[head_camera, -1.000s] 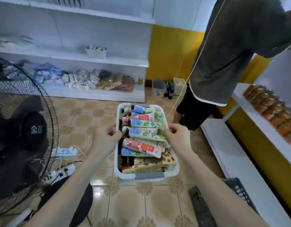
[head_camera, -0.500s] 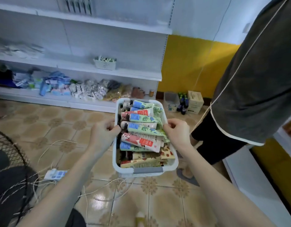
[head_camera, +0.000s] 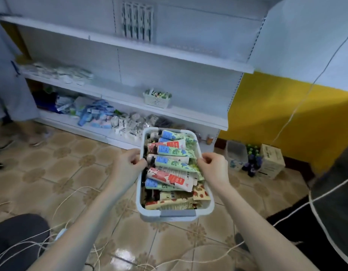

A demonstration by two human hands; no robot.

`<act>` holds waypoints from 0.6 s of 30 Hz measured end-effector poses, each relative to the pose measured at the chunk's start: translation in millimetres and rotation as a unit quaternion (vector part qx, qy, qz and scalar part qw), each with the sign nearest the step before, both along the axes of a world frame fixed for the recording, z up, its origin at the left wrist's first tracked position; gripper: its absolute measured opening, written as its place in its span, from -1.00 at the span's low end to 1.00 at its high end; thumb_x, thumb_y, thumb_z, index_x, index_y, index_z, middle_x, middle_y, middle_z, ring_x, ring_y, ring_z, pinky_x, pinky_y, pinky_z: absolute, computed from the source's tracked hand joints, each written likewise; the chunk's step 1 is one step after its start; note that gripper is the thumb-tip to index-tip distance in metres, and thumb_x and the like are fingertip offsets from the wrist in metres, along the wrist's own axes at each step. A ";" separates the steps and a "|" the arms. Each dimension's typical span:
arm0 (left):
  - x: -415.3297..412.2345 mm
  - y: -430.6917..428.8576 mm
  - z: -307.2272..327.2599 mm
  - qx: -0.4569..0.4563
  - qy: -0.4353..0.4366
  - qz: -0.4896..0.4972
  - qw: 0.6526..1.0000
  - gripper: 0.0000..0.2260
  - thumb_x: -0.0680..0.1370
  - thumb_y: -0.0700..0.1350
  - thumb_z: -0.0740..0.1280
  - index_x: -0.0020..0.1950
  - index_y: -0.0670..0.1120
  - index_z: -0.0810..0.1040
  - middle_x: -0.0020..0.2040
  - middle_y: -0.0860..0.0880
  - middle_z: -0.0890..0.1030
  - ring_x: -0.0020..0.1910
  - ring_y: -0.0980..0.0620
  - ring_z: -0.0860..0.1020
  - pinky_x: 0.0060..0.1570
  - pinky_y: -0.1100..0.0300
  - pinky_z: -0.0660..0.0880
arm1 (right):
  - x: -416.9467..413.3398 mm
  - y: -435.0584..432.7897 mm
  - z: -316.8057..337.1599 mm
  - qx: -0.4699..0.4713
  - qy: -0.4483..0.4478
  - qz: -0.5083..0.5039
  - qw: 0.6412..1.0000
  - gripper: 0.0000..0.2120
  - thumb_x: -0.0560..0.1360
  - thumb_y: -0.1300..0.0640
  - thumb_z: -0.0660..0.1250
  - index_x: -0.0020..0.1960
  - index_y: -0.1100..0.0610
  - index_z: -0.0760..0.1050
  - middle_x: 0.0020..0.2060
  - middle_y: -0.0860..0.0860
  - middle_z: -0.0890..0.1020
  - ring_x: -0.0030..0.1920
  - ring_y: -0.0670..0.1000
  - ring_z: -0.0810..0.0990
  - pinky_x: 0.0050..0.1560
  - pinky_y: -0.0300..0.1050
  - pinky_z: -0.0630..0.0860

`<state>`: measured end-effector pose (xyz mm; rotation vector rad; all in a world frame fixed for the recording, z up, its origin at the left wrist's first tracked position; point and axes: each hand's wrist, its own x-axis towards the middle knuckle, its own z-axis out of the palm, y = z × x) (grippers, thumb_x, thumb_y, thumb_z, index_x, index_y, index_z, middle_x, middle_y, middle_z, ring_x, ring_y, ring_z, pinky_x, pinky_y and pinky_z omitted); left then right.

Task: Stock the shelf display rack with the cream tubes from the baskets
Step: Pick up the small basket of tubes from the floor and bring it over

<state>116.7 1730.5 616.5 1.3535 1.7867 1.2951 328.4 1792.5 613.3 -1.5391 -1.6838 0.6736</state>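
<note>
A white plastic basket (head_camera: pixel 149 215) is held up over the tiled floor (head_camera: pixel 61 173), packed with cream tubes (head_camera: pixel 170 178) that lie crosswise in a stack, most of them with caps toward the basket's left wall. The left hand (head_camera: pixel 128 167) grips the basket's left rim, fingers curled over the edge, and the right hand (head_camera: pixel 214 169) grips the right rim the same way. Beyond the basket stands the white shelf display rack (head_camera: pixel 188 116). On the rack, a small perforated tub (head_camera: pixel 156 99) sits on a middle shelf just above the basket's far end, and loose packets (head_camera: pixel 96 116) are heaped on the bottom shelf, beyond and left of the basket. Right of the basket, a cardboard box (head_camera: pixel 270 161) and some small bottles (head_camera: pixel 252 163) sit against a yellow wall (head_camera: pixel 286 114). Pale cords (head_camera: pixel 71 194) trail across the tiles left of and below the basket. A person in a dark garment (head_camera: pixel 335 192) stands at the far right of the basket.
</note>
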 end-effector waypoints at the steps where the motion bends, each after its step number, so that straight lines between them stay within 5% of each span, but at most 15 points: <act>1: -8.5 15.1 -0.2 -0.003 0.002 0.003 1.000 -0.80 0.49 -0.28 0.32 -0.25 0.00 0.51 -0.37 -0.14 0.50 -0.35 0.08 0.39 -0.34 0.21 0.29 | -8.9 15.8 -0.6 0.001 -0.002 0.001 1.000 -0.71 0.46 0.31 0.27 -0.42 0.21 0.32 -0.51 0.05 0.35 -0.44 -0.05 0.23 -0.40 -0.14 0.11; 4: -37.0 63.1 -0.2 -0.004 0.005 0.003 1.000 -0.85 0.51 -0.25 0.32 -0.11 0.00 0.46 -0.34 0.10 0.40 -0.36 0.24 0.33 -0.32 0.37 0.26 | -37.8 63.3 -2.9 0.009 -0.003 -0.006 1.000 -0.75 0.44 0.32 0.28 -0.41 0.24 0.36 -0.51 0.07 0.35 -0.44 -0.04 0.22 -0.40 -0.14 0.11; 10: -102.1 153.2 6.0 -0.013 0.018 -0.015 1.000 -0.89 0.51 -0.25 0.32 0.01 -0.10 0.53 -0.34 -0.07 0.48 -0.30 0.00 0.42 -0.28 0.18 0.33 | -98.9 146.7 -4.3 0.009 0.003 -0.020 1.000 -0.71 0.45 0.29 0.28 -0.42 0.20 0.31 -0.53 0.03 0.33 -0.46 -0.06 0.20 -0.41 -0.16 0.11; 18: -157.6 253.5 17.0 -0.013 0.025 -0.020 0.999 -0.77 0.52 -0.23 0.33 0.16 -0.21 0.54 -0.33 -0.08 0.49 -0.32 0.01 0.43 -0.32 0.22 0.34 | -151.4 246.8 2.3 0.020 -0.009 -0.041 0.999 -0.82 0.44 0.29 0.30 -0.28 0.40 0.50 -0.46 0.21 0.47 -0.41 -0.05 0.29 -0.45 -0.24 0.17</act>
